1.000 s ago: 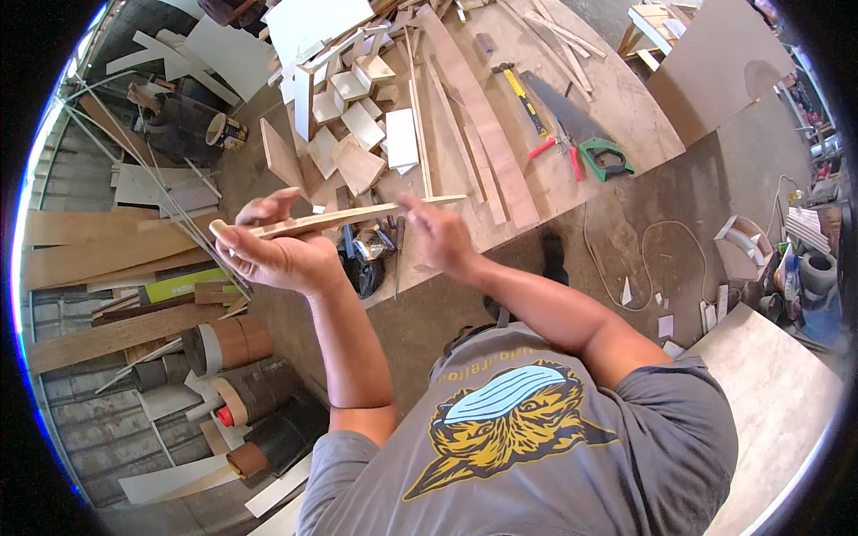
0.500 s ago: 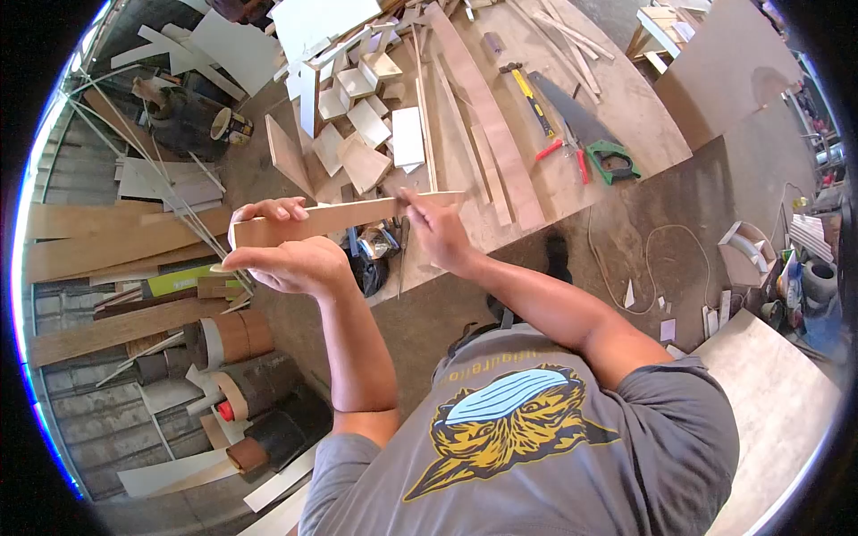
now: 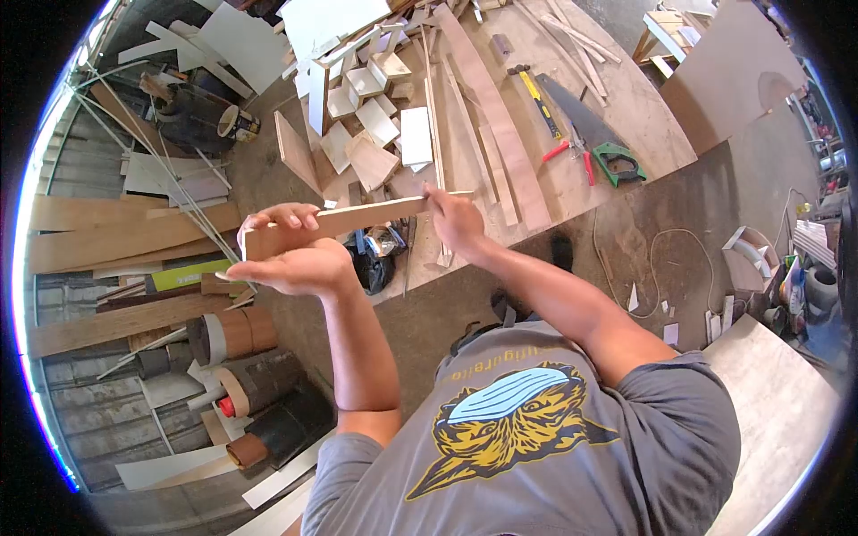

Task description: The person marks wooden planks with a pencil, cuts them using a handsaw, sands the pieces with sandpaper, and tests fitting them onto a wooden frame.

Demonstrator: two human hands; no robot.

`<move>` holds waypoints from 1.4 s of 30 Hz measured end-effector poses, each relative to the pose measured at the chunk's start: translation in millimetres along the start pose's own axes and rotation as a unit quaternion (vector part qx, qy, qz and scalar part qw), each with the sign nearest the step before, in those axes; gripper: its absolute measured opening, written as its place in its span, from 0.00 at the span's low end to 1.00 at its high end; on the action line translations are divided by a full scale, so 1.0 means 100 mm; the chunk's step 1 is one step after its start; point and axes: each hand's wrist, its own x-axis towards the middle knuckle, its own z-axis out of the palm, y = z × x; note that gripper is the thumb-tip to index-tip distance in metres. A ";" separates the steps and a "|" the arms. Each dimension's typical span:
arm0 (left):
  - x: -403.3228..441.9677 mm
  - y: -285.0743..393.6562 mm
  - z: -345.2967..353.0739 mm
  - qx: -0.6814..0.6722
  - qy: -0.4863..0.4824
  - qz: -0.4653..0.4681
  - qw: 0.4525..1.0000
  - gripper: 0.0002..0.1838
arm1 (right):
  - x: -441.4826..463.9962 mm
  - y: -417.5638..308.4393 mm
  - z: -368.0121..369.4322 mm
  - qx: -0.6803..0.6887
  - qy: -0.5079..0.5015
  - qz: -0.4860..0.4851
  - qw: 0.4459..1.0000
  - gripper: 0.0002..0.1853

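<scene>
A flat wooden strip point(image 3: 371, 214) is held up in front of the table's near edge. My left hand point(image 3: 295, 255) has its near end between the thumb side and curled fingers, palm turned up. Toward the other end, my right hand point(image 3: 456, 219) grips the strip, its fingertips on the edge. Below the strip, a black plastic bag point(image 3: 374, 272) with small items lies at the table's edge. Beyond my hands are small wood blocks point(image 3: 373, 161) and a white block point(image 3: 416, 137).
On the table point(image 3: 657, 134) lie long strips point(image 3: 500, 125), a hammer point(image 3: 539, 105), red-handled pliers point(image 3: 572, 154) and a green-handled saw point(image 3: 617, 161). Rolls of material point(image 3: 237, 335) and boards point(image 3: 116, 237) stand at the left. A cord point(image 3: 657, 259) trails on the floor at the right.
The strip has turned so that its broad face shows more. Both hands have shifted slightly to the right in view, still with the strip.
</scene>
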 end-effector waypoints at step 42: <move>0.03 0.10 0.23 0.084 0.113 0.000 0.990 0.34 | 0.05 1.15 0.44 -0.058 0.006 0.076 0.995 0.18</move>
